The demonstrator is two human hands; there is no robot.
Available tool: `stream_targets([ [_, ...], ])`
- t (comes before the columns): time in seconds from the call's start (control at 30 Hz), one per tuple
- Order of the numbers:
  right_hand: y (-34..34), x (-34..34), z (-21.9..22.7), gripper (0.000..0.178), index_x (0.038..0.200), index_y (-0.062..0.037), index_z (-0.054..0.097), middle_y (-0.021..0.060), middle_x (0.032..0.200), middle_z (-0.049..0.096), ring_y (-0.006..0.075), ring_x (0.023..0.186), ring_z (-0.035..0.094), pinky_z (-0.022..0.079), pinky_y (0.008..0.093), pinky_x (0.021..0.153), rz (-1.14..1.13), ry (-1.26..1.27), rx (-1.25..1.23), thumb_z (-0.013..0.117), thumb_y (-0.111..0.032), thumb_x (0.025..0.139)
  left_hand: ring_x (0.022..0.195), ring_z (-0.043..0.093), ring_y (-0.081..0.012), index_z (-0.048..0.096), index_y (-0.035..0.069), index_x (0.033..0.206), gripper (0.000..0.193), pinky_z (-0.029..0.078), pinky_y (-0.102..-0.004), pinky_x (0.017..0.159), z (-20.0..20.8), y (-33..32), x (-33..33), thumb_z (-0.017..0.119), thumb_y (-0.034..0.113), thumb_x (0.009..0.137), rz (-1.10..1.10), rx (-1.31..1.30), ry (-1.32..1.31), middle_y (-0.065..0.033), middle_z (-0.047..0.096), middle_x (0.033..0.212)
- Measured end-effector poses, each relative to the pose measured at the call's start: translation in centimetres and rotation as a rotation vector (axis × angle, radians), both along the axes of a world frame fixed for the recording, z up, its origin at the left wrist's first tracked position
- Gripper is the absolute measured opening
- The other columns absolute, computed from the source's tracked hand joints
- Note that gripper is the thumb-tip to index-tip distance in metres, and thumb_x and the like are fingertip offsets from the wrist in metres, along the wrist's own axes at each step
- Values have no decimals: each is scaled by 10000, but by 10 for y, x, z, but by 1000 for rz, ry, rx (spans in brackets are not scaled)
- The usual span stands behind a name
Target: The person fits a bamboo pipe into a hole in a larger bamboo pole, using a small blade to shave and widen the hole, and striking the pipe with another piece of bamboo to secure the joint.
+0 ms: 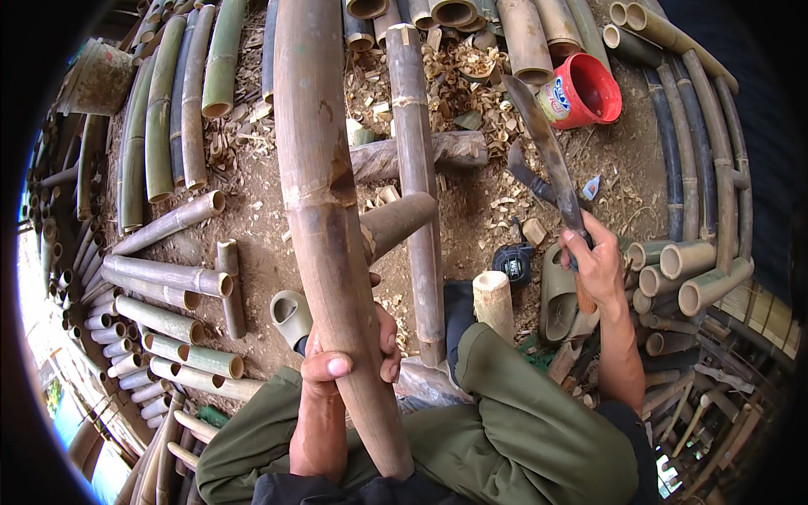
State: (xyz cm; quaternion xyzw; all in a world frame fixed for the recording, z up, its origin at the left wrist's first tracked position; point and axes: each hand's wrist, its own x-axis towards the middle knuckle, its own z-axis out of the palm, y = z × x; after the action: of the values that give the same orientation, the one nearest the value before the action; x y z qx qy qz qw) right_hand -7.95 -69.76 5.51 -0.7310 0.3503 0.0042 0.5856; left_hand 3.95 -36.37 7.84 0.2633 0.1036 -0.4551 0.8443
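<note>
My left hand (349,358) is wrapped around the lower part of a thick brown bamboo pole (316,151), which slants up the middle of the view, close to me. A shorter bamboo piece (402,223) juts out to the right from behind it. On the right, my right hand (596,261) grips a machete (545,139), its long blade pointing up and to the left. Behind that blade, a smaller hooked blade (519,164) shows near the ground. Between my hands, a narrower bamboo pole (412,160) lies across a horizontal log (459,149).
Bamboo tubes (160,109) lie in rows around me, with stacks (703,286) at right. A red bucket (593,93) lies tipped over by wood shavings (450,80). Near my knees are a wooden stump (492,299), a black tape measure (513,263) and clogs (557,295).
</note>
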Motion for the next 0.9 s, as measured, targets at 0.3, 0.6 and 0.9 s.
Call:
stream_targets([
  [0.3,4,11,3,353,1295,3,582,-5,828,595,47,653,538,458,216,575,54,62,16,573,-103,959,597,646,-308,237,-20,1426,992,581,-403,541,0,2,2,782,231,636,12,28,-12,-213,573,813],
  [0.6,-7,66,1,242,1086,-83,691,132,887,666,341,815,660,542,440,706,774,38,-781,629,-143,860,613,649,-320,222,-19,1442,1013,573,-411,540,-4,7,-2,779,217,630,-22,20,-21,-226,583,831],
  [0.9,-16,91,2,249,1072,-115,702,109,795,617,333,736,639,515,441,642,997,48,-843,666,-121,826,631,652,-322,223,-20,1449,1018,572,-411,566,-5,6,-2,787,202,631,-19,0,10,-225,579,842],
])
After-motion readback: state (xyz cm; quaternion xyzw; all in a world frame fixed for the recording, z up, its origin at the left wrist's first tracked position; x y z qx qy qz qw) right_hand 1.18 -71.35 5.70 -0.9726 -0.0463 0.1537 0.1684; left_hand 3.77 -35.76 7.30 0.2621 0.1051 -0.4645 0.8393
